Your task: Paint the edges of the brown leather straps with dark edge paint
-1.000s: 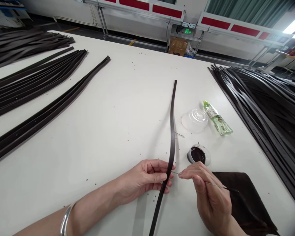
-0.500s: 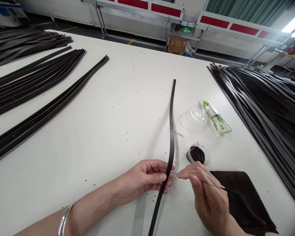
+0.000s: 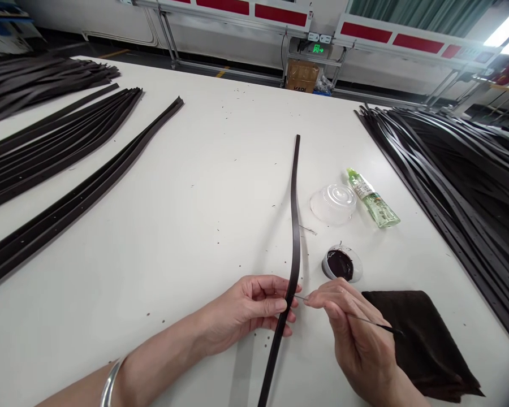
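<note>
Between thumb and fingers, my left hand [image 3: 265, 305] pinches a long dark leather strap [image 3: 296, 237] just above the table. The strap curves away from me, and its near end runs out of the bottom of the view. My right hand [image 3: 356, 333] is closed around a thin metal tool [image 3: 367, 321] with a dark end pointing right. Its fine tip meets the strap's right edge beside my left fingers. A small clear cup of dark liquid [image 3: 340, 264] stands just beyond my right hand. Under and beside that hand lies a folded dark brown cloth [image 3: 424, 339].
A clear plastic lid [image 3: 334, 202] and a green squeeze bottle [image 3: 374, 199] lie beyond the cup. Dark straps [image 3: 458, 186] are heaped along the right side. More straps [image 3: 80, 181] lie at the left. Small dark specks dot the white table [image 3: 220, 198].
The view has shifted slightly. Both hands keep nearly the same grip and place, with the tool's tip still at the strap's edge.
</note>
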`<state>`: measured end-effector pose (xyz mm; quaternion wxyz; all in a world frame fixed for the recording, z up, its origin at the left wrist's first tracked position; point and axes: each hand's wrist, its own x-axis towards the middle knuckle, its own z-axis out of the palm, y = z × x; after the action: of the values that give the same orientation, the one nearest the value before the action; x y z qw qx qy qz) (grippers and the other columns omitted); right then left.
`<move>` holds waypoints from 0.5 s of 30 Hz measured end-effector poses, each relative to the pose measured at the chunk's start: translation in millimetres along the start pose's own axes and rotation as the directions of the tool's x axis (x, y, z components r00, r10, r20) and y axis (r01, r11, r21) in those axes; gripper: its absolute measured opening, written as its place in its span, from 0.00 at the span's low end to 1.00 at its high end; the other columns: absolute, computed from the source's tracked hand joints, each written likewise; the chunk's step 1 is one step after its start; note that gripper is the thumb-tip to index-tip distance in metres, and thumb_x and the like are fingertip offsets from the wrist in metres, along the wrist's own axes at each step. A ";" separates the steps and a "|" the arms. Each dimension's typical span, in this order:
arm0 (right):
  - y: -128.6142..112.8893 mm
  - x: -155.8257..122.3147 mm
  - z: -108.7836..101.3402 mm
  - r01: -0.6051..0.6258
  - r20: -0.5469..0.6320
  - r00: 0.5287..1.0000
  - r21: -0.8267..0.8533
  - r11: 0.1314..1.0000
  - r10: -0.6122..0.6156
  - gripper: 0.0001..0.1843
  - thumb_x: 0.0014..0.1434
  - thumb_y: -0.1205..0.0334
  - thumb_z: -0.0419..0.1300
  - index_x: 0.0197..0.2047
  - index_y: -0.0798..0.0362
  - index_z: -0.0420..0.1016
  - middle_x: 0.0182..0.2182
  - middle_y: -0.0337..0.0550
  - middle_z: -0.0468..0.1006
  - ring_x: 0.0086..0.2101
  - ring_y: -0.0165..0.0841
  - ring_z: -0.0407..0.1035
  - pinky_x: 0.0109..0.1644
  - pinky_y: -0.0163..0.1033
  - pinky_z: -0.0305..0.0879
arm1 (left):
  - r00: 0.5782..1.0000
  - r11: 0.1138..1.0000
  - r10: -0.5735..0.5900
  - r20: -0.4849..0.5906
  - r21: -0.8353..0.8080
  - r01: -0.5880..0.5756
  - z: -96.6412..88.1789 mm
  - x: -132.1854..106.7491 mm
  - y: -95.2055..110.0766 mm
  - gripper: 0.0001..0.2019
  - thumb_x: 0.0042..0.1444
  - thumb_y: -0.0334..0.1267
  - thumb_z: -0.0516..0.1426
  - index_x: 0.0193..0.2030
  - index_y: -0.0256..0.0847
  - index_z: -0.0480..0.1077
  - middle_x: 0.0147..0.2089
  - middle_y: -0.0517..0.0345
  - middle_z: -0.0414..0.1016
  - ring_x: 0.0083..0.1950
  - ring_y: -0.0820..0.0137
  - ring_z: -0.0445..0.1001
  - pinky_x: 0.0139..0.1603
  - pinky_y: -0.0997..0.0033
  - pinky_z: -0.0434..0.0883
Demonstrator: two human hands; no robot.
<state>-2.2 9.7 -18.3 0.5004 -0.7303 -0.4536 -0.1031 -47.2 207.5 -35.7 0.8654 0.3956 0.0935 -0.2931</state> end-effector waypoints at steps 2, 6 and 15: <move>-0.9 0.1 0.4 -0.006 0.000 1.000 -0.001 1.000 0.006 0.17 0.62 0.83 0.47 0.47 0.57 0.68 0.32 0.46 0.76 0.34 0.35 0.70 0.37 0.42 0.67 | 1.000 1.000 -0.007 0.001 0.003 0.007 0.5 -0.4 1.2 0.12 0.58 0.33 0.62 0.49 0.37 0.75 0.44 0.51 0.74 0.41 0.68 0.73 0.46 0.61 0.73; -2.4 1.0 0.8 -0.003 -0.006 1.000 -0.004 1.000 0.003 0.17 0.62 0.82 0.47 0.47 0.57 0.69 0.32 0.46 0.77 0.34 0.35 0.70 0.36 0.41 0.68 | 1.000 1.000 -0.011 0.003 0.013 0.011 1.5 -0.7 3.2 0.13 0.59 0.33 0.61 0.50 0.38 0.75 0.43 0.52 0.74 0.41 0.70 0.73 0.46 0.63 0.74; -1.4 0.4 0.1 -0.036 0.011 0.999 -0.013 0.999 0.036 0.17 0.63 0.81 0.47 0.47 0.55 0.68 0.32 0.45 0.77 0.34 0.35 0.71 0.36 0.41 0.69 | 1.000 1.000 -0.011 -0.007 0.005 0.011 1.6 -0.3 1.6 0.11 0.58 0.33 0.61 0.49 0.38 0.75 0.45 0.50 0.74 0.42 0.68 0.73 0.46 0.61 0.74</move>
<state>-3.0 10.2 -17.2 0.4948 -0.7420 -0.4427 -0.0929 -46.6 207.3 -33.4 0.8624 0.3985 0.0978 -0.2965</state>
